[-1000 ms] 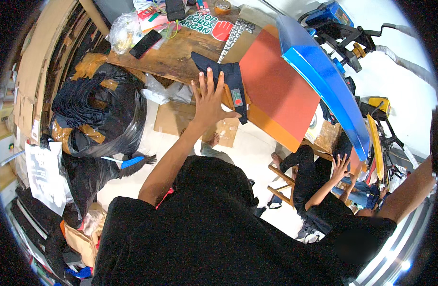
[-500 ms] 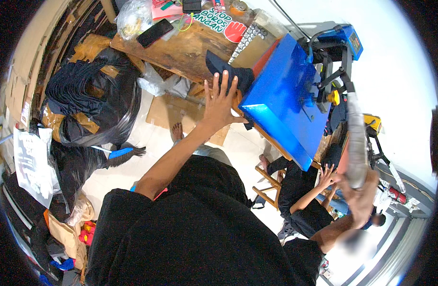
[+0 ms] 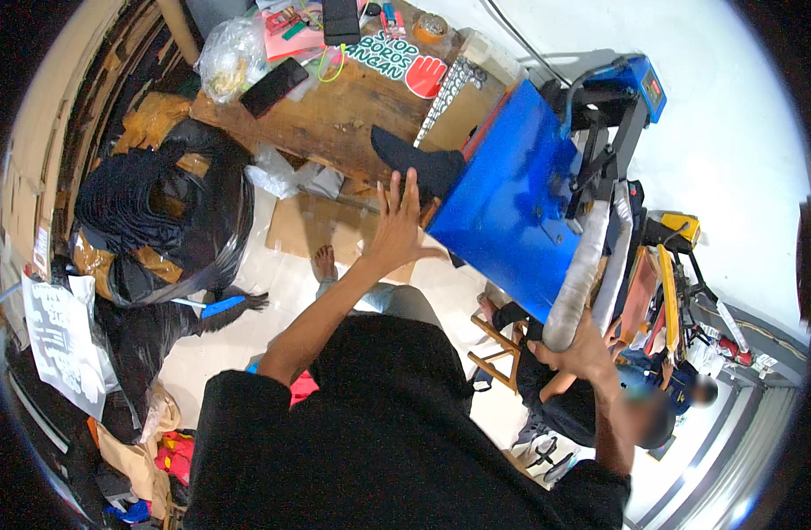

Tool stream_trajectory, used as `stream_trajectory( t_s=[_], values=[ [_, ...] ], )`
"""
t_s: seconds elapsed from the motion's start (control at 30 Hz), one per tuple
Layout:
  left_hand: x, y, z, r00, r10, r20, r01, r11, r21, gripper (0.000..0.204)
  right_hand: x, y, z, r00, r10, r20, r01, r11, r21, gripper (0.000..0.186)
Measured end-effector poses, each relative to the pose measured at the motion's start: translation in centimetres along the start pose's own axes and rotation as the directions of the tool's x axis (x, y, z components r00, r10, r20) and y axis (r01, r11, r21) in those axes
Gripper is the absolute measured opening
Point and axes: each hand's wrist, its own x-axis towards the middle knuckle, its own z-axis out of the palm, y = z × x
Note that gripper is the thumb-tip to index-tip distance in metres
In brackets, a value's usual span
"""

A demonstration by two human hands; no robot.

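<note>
My right hand (image 3: pixel 586 349) is wrapped round the end of a long lever handle (image 3: pixel 577 269) covered in greyish wrapping. The lever belongs to a heat press with a large blue upper plate (image 3: pixel 511 194). Dark fabric (image 3: pixel 414 159) sticks out from the press's left edge onto the wooden table. My left hand (image 3: pixel 396 231) is open beside the plate's near left corner, fingers spread, just below the fabric. From this angle I cannot tell whether its fingertips touch the cloth. What lies under the plate is hidden.
The wooden table (image 3: pixel 335 115) carries a phone (image 3: pixel 275 88), a sticker (image 3: pixel 383 57) and a clear plastic bag (image 3: pixel 233 60). Black cloth bundles (image 3: pixel 136 190) in plastic lie at left. Another person (image 3: pixel 569 411) sits close on the right, near a wooden stool (image 3: pixel 496 349) and more presses.
My right hand has pulled the lever left and down, with the press linkage swinging along. The blue plate appears lower and flatter. My left hand stays spread beside the fabric.
</note>
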Motion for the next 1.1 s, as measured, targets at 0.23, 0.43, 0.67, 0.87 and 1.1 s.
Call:
stream_trajectory(
  t_s=[0.23, 0.43, 0.67, 0.87, 1.1],
  values=[
    [-5.1, -1.0, -5.3, 0.978, -0.208, -0.016, 0.199, 0.955, -0.222, 0.127, 4.6, 3.7, 6.1, 0.998, -0.001, -0.057, -0.013, 0.972, -0.235, 0.038],
    [0.8, 6.4, -8.4, 0.960, -0.016, -0.280, -0.096, 0.920, -0.381, 0.098, 5.4, 7.3, 9.4, 0.987, 0.005, -0.158, -0.052, 0.955, -0.293, 0.044],
    [16.8, 20.6, -7.3, 0.808, 0.575, -0.129, -0.538, 0.631, -0.559, 0.041, 5.3, 4.7, 7.4, 0.959, -0.138, -0.247, 0.074, 0.965, -0.253, 0.045],
    [26.2, 26.1, 8.9, 0.487, 0.773, 0.405, -0.772, 0.598, -0.213, 0.033, 3.9, 4.1, 6.3, 0.981, -0.025, -0.190, 0.002, 0.993, -0.117, 0.052],
    [26.8, 27.8, 10.9, 0.612, 0.432, 0.663, -0.584, 0.812, 0.011, 0.065, 4.3, 6.5, 5.1, 0.979, -0.202, 0.040, 0.205, 0.976, -0.074, 0.055]
  ],
)
